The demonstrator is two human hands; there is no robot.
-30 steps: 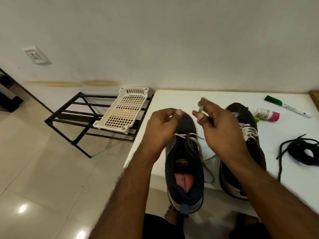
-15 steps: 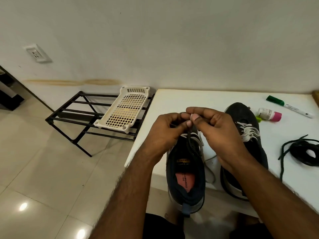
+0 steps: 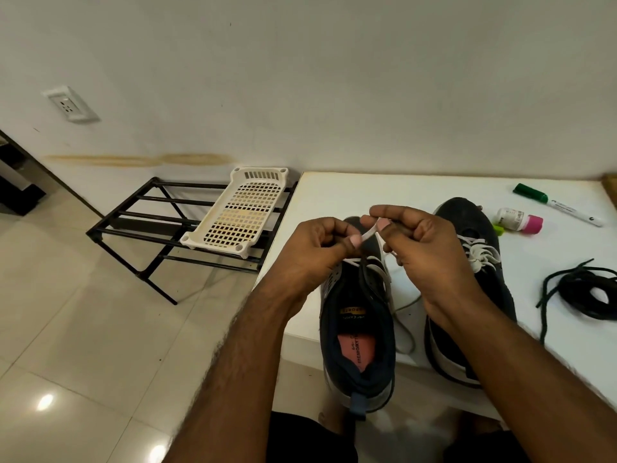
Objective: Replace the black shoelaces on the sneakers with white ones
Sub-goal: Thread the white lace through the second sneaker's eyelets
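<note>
Overhanging the table (image 3: 334,195) edge, the sneaker's (image 3: 359,329) white lace (image 3: 369,233) is pinched by both hands.

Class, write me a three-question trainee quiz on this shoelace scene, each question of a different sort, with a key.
1. True or false: the sneaker on the right already has white lacing.
2. What do the left hand and right hand pinch between them? A) white lace B) green marker C) small bottle
3. Fill in: the removed black laces lie coiled on the white ____.

Key: 1 true; 2 A; 3 table.
</note>
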